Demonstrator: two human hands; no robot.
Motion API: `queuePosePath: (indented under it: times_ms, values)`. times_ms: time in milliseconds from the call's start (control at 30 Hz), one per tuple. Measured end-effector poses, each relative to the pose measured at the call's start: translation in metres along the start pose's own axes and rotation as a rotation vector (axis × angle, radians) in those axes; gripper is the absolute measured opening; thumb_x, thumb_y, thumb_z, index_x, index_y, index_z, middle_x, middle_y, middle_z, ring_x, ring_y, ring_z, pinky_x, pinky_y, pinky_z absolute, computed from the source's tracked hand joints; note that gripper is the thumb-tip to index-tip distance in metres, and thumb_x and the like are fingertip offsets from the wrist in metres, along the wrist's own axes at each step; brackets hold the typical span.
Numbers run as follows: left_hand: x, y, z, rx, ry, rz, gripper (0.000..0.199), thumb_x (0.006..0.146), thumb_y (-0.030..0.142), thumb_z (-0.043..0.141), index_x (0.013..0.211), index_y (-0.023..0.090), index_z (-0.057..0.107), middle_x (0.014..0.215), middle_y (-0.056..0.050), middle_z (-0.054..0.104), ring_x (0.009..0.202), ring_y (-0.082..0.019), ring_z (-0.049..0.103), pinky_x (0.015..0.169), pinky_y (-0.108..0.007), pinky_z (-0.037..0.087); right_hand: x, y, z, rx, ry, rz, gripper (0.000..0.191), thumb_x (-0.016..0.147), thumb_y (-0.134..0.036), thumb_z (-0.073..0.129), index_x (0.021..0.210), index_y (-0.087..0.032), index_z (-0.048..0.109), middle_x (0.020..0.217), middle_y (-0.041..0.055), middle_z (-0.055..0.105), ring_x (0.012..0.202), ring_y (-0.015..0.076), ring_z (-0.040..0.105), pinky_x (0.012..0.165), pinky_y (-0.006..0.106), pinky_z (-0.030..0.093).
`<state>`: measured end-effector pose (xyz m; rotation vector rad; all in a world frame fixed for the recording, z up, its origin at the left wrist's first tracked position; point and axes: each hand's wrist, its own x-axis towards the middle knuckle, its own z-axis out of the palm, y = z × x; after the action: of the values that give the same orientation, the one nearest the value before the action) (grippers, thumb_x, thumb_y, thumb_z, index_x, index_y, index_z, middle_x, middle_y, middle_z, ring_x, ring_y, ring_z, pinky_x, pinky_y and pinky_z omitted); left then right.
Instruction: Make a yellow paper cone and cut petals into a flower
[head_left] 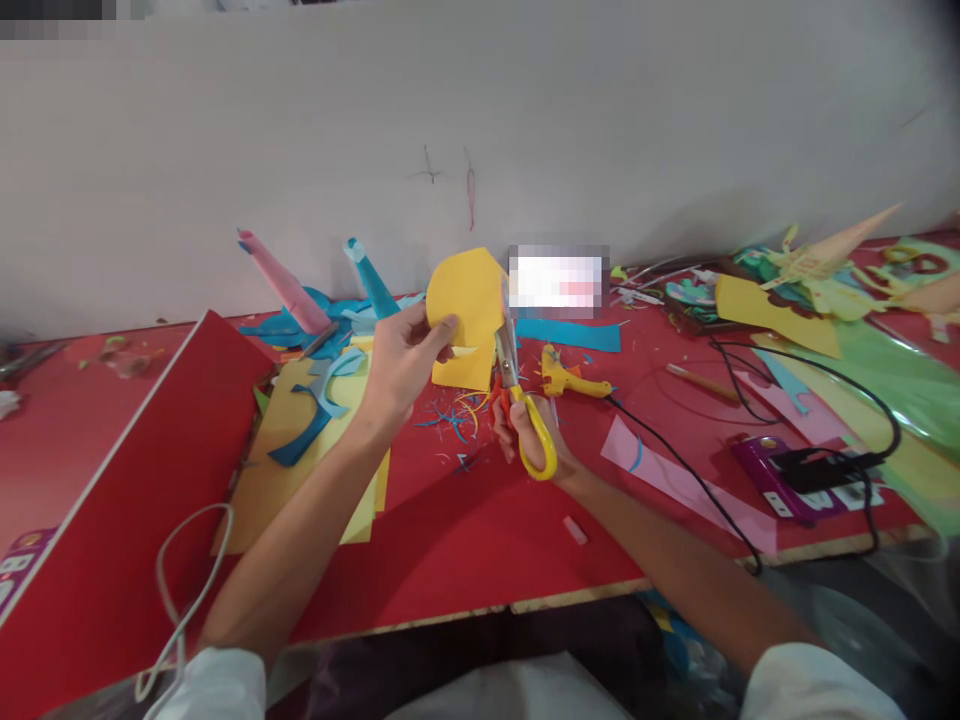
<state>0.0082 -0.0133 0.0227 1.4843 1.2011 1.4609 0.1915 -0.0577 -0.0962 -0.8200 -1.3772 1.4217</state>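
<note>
My left hand [409, 360] pinches a piece of yellow paper [466, 290] with a rounded outline, held up above the table. In my right hand [529, 430] are scissors [536, 440] with yellow and red handles, fingers wrapped through the loops. The blades point away from me and lie against the right edge of the yellow paper; whether they are fully closed is unclear. Thin blue and yellow paper scraps [454, 420] lie beneath, between the hands. Right of the scissors rests a yellow glue gun [570, 378] with a black cord.
Yellow sheets with blue cut-outs [307, 410] lie at left, beside a red divider [135, 480]. Pink and blue paper cones [285, 285] stand behind. At right are a pink strip [690, 485], a purple power strip [787, 480] with black cables, and coloured paper piles.
</note>
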Motion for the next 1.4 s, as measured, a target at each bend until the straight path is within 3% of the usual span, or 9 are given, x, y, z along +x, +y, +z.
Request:
queuePosePath:
  times_ms: [300,567,867,1133,1400]
  values:
    - [-0.003,-0.003,0.004,-0.035,-0.059,-0.025,0.021,0.081,0.037,0.080,0.080,0.018,0.071,0.066,0.000,0.064,0.057,-0.010,0.059,0.052,-0.022,0.049,0.002,0.004,0.001,0.129,-0.003,0.017,0.070,0.088,-0.091,0.054,0.074,-0.022,0.053,0.052,-0.0087,0.045,0.035,0.0071,0.043,0.034,0.019,0.042]
    - [0.005,0.003,-0.011,-0.100,0.021,0.000,0.042,0.078,0.057,0.088,0.092,0.022,0.070,0.083,-0.002,0.068,0.069,-0.012,0.062,0.052,-0.019,0.052,0.001,-0.006,0.003,0.064,-0.050,0.006,0.074,0.086,-0.093,0.053,0.070,-0.021,0.050,0.051,-0.0083,0.045,0.033,0.0068,0.043,0.033,0.020,0.042]
    - [0.010,0.003,-0.016,-0.137,0.020,0.079,0.039,0.075,0.049,0.092,0.092,0.020,0.071,0.085,-0.002,0.074,0.075,-0.013,0.067,0.064,-0.023,0.054,-0.001,-0.012,0.005,0.072,-0.124,0.028,0.077,0.083,-0.096,0.054,0.069,-0.021,0.048,0.050,-0.0079,0.044,0.034,0.0070,0.042,0.033,0.021,0.040]
    - [0.009,0.000,-0.011,-0.150,0.015,-0.006,0.035,0.068,0.036,0.095,0.086,0.019,0.071,0.081,-0.001,0.073,0.070,-0.012,0.066,0.061,-0.021,0.053,0.000,-0.008,0.003,0.169,-0.142,0.077,0.076,0.081,-0.096,0.057,0.071,-0.021,0.050,0.048,-0.0088,0.043,0.032,0.0082,0.041,0.032,0.022,0.040]
    - [0.010,-0.007,-0.011,-0.174,-0.018,-0.014,0.042,0.073,0.032,0.089,0.108,0.021,0.067,0.086,-0.001,0.077,0.075,-0.015,0.073,0.064,-0.024,0.057,0.002,-0.010,0.006,0.238,-0.170,0.146,0.079,0.075,-0.101,0.055,0.073,-0.022,0.050,0.047,-0.0101,0.042,0.030,0.0078,0.036,0.029,0.021,0.038]
